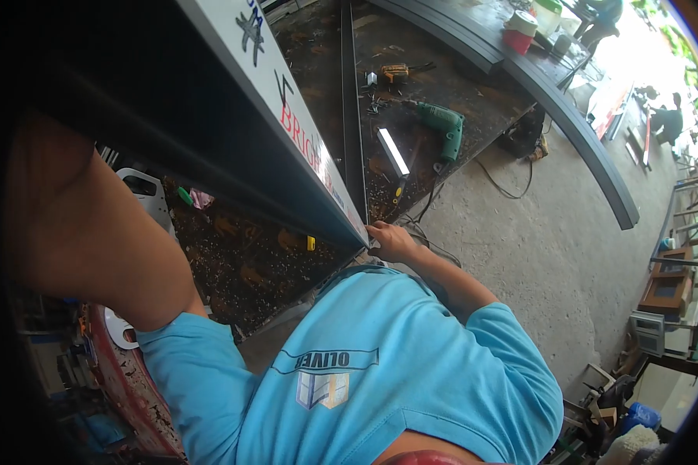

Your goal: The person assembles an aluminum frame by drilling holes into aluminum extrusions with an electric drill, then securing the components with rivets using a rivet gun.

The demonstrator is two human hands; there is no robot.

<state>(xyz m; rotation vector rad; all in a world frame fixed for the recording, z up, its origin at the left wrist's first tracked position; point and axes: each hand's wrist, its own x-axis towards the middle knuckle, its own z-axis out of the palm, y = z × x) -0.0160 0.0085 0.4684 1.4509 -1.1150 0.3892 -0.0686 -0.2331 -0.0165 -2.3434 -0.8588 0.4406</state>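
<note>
A long metal profile (302,143) runs diagonally from the upper left toward my waist. White film with red lettering and black marker strokes covers one face; the face on the left is dark. My right hand (394,242) is closed around its near end, thumb and fingers at the edge. On the left my arm reaches up beside the profile, and the left hand itself is lost in the dark there. Just beyond my right hand lie a short white strip (393,151) and a yellow-handled tool (398,192). A thin dark bar (352,116) lies alongside the profile.
A green power drill (446,128) with a cord and a yellow-black tool (394,74) lie on the dark, shavings-strewn worktable (236,263). Long grey profiles (578,132) jut past its right edge over the concrete floor (535,256). A red-and-white jug (521,31) stands farther back.
</note>
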